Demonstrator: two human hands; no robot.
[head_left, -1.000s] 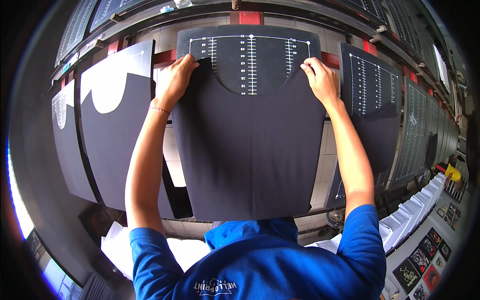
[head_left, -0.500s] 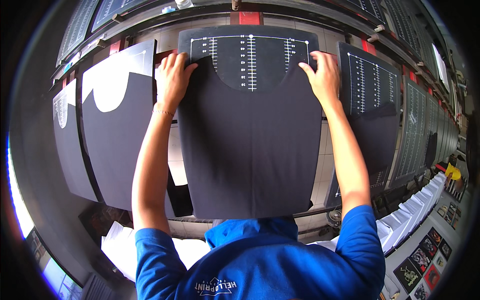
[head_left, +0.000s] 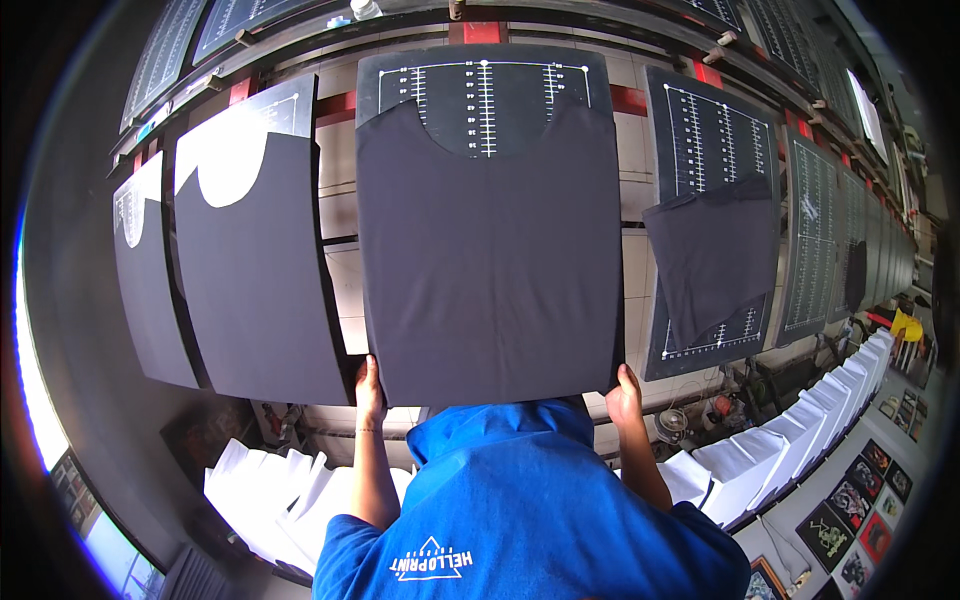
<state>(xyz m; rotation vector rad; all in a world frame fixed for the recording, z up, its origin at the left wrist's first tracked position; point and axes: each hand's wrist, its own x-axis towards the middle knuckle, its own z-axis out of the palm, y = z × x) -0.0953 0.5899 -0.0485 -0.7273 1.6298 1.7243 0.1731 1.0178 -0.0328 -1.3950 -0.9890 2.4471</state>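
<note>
A black cut shirt panel [head_left: 490,270] with a scooped neckline lies smooth over the platen [head_left: 520,110] in front of me, whose white ruler marks show above the neck. At its near left corner, my left hand [head_left: 370,395] is closed on the cloth edge, thumb upward and the other fingers mostly hidden. Level with it, at the near right corner, my right hand [head_left: 626,400] pinches the cloth edge in a similar way. The panel's shoulder ends rest on the board with no hand on them.
To the left, two more platens carry black panels [head_left: 250,270]. A crumpled black cloth piece [head_left: 715,250] lies on the right-hand platen [head_left: 690,110]. White stacked sheets [head_left: 790,450] line the near right, and white material [head_left: 265,490] the near left. A dark rail [head_left: 560,28] runs behind.
Both hands have moved from the panel's far shoulder ends down to its near corners. The crumpled cloth on the right platen now shows more fully. The view has shifted slightly.
</note>
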